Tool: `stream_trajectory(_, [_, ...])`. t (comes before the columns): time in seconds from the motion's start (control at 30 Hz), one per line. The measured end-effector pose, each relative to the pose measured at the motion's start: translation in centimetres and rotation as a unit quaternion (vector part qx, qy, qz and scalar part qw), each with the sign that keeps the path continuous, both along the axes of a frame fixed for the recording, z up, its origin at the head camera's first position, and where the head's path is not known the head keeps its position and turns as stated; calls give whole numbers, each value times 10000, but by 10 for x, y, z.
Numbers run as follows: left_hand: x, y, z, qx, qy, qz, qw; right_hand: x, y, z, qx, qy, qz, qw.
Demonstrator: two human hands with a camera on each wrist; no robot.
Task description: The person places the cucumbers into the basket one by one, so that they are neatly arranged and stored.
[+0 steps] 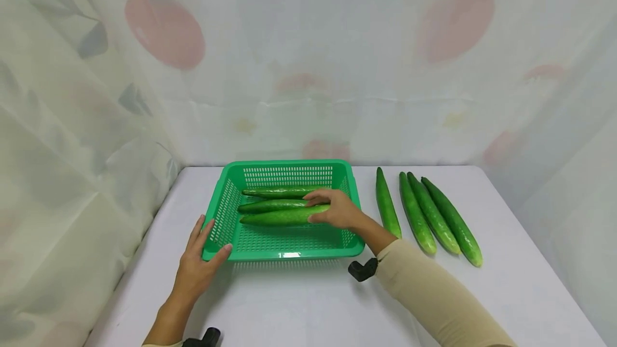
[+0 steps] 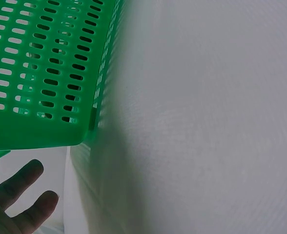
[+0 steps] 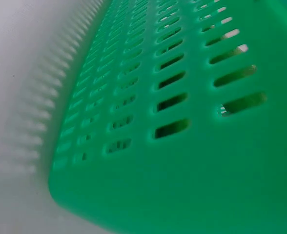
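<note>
A green slotted plastic basket (image 1: 308,254) stands on the white-covered table, with three cucumbers lying crosswise in it. My right hand (image 1: 340,210) reaches over the basket's right side and grips the right end of the nearest cucumber (image 1: 275,218), thumb on the near side and fingers on the far side. Just behind lie the middle cucumber (image 1: 260,206) and the far cucumber (image 1: 279,193), the right end of the middle one hidden by that hand. At the basket's near left corner, my left hand (image 1: 196,271) rests with spread fingers. The right wrist view shows only the basket wall (image 3: 221,165) and tablecloth.
Right of the basket lie several more cucumbers (image 1: 416,213) side by side, pointing away from me, one of them (image 1: 387,205) close to my right forearm. A patterned curtain (image 1: 308,68) hangs behind the table (image 1: 289,304) and along its sides.
</note>
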State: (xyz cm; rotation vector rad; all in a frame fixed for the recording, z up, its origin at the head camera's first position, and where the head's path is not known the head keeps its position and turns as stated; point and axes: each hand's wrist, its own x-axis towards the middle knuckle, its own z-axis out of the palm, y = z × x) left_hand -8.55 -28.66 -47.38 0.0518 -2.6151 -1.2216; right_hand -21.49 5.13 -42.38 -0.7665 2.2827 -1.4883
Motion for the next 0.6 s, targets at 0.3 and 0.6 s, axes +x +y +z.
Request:
stream_trajectory(0.3, [1, 1, 1, 43, -31, -17, 10000, -2, -7, -6, 77, 138, 115, 9998])
stream_trajectory(0.6, [0, 1, 1, 33, -5, -15, 10000, -8, -13, -8, 425, 617, -48, 9972])
